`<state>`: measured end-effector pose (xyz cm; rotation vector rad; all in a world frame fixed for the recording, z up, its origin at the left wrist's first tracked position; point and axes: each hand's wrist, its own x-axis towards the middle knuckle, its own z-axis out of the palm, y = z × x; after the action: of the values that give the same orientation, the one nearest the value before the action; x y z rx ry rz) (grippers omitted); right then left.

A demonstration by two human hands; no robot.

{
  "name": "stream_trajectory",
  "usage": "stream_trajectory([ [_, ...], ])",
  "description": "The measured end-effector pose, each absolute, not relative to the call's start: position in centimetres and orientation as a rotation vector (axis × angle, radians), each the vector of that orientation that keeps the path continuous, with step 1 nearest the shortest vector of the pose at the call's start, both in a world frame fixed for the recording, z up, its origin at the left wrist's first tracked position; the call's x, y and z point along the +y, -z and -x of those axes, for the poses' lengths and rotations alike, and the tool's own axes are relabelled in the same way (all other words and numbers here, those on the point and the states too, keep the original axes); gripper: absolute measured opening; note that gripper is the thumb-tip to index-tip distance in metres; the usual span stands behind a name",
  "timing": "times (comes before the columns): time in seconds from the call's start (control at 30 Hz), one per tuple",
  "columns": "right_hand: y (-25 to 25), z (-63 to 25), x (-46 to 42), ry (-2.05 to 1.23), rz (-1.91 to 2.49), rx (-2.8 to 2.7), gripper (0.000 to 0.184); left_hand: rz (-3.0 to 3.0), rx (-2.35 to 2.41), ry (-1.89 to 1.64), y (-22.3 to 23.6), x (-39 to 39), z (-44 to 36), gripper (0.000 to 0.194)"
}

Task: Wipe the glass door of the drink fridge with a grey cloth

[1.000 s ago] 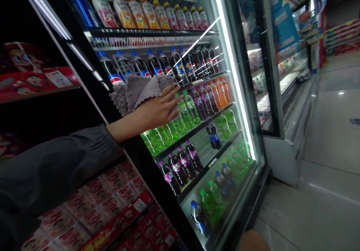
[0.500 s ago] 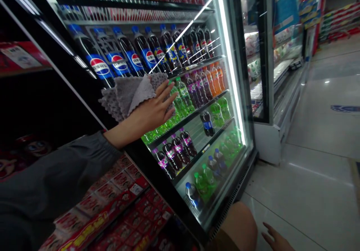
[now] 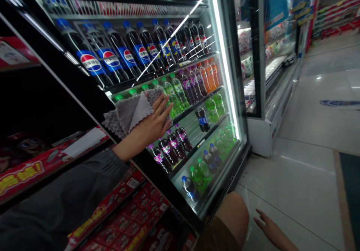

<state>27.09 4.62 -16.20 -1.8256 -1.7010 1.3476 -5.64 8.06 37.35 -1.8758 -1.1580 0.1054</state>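
Note:
My left hand (image 3: 153, 120) lies with fingers stretched out over a grey cleaning cloth (image 3: 131, 110), holding it flat against the glass door (image 3: 194, 125) of a lit drinks cooler. The cloth is partly folded, with a scalloped edge and a dimpled texture. Behind the glass, green-capped soda bottles (image 3: 177, 89) are partly hidden by the cloth and hand. Cola bottles (image 3: 114, 57) stand one shelf higher. Low at the right, beside my bent knee (image 3: 233, 213), my right hand (image 3: 267, 226) hangs above the floor, fingers apart, holding nothing.
Red packaged goods (image 3: 123, 221) fill shelves left of the cooler, close under my left forearm. A second glass-fronted cooler (image 3: 257, 127) stands to the right. Pale tiled floor (image 3: 298, 168) runs along the right, with a dark mat (image 3: 350, 179) at the edge.
My left hand and the cloth have slid down the glass, from the cola shelf's lower edge to the green bottles. The view has shifted slightly, and more of my right hand shows.

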Motion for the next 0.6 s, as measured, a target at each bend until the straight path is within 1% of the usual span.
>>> stream_trajectory([
  [0.17,15.9,-27.5,4.5,-1.350,1.830,-1.716,0.060,1.926,-1.228,-0.013,-34.3,7.1,5.8,0.049],
  [0.3,16.3,-27.3,4.3,-1.344,1.822,-1.721,0.058,1.917,-1.275,0.028,-32.6,6.8,5.5,0.050],
  [0.6,16.8,-26.8,4.0,-1.364,1.835,-1.727,0.061,1.922,-1.306,0.134,-27.1,8.2,4.8,0.053],
])
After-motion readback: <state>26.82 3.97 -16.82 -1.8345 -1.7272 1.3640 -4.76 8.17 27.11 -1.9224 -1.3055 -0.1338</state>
